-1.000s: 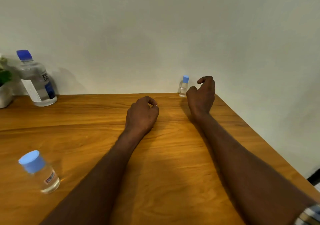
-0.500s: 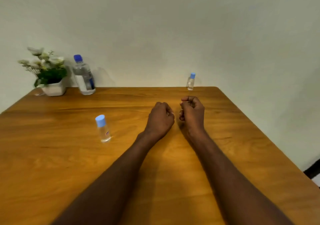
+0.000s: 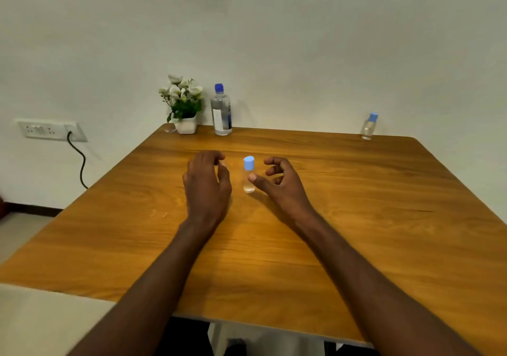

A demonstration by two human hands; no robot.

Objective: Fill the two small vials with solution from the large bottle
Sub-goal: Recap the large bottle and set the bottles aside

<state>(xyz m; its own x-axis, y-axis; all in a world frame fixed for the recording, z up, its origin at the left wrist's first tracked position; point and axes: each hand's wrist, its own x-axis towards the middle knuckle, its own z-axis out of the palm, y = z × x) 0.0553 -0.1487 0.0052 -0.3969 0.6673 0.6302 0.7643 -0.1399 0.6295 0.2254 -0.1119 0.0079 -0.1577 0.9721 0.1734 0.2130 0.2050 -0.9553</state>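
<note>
Capped near vial (image 3: 248, 175) upright on wooden table (image 3: 356, 204), between left hand (image 3: 207, 184) and right hand (image 3: 279, 184), both loosely curled, neither holding it

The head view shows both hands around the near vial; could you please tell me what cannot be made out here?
- Near vial: the right hand's thumb overlaps it; contact unclear.
- Left hand: fingers curl away behind its back.
- Large bottle: label too small to read.
- Far vial: fill level too small to judge.
- Table: base hidden beneath the top.
</note>
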